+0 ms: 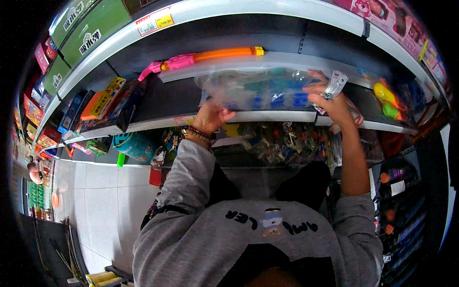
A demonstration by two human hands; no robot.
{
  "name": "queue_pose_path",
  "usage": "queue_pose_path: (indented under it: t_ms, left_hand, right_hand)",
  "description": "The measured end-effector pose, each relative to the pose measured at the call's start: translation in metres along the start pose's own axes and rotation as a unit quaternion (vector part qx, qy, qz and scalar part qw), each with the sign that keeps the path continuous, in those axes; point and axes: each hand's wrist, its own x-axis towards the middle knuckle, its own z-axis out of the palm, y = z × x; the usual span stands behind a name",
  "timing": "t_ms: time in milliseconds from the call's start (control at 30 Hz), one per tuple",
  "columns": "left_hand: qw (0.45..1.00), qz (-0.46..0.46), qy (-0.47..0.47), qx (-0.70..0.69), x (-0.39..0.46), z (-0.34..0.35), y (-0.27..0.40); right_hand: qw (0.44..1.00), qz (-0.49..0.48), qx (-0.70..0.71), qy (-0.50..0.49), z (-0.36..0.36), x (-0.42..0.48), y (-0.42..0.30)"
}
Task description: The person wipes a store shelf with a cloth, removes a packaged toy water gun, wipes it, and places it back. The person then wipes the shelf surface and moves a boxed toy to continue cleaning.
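Clear plastic packages with blue and green contents (pixel 272 89) lie along the middle shelf in front of me. My left hand (pixel 213 114), with beaded bracelets at its wrist, is at the near left end of the packages, blurred; its fingers are partly curled, and whether it grips the plastic cannot be told. At their right end is my right hand (pixel 328 97), its fingers spread over the wrap, beside a white printed label or packet (pixel 335 86). Its grip is unclear. Behind the packages, a pink and orange toy water gun (pixel 211 56) rests on a translucent plastic strip (pixel 244 66).
Boxed toys (pixel 104 102) stand at the shelf's left, and yellow and green toys (pixel 387 100) at its right. The white shelf edge (pixel 251 116) runs below my hands. Bagged small items (pixel 287 140) and a teal bucket (pixel 132 145) occupy the lower shelf.
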Motion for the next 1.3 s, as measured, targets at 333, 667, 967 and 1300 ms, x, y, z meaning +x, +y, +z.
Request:
queue_pose_path:
  t_ms: [333, 667, 967, 1300]
  left_hand:
    - [0.967, 0.058, -0.123, 0.215, -0.038, 0.038, 0.040]
    - [0.980, 0.037, -0.126, 0.149, -0.029, 0.039, 0.036]
    - [0.973, 0.118, -0.111, 0.162, -0.018, 0.030, 0.040]
    - [0.963, 0.163, -0.204, 0.068, -0.017, 0.041, 0.048]
  right_hand:
    - [0.966, 0.171, 0.191, 0.001, -0.009, 0.006, 0.015]
    - [0.952, 0.181, 0.237, -0.069, -0.005, 0.001, 0.012]
    - [0.925, 0.206, 0.320, -0.011, -0.008, -0.005, 0.005]
    - [0.895, 0.092, 0.433, 0.051, -0.021, -0.017, 0.028]
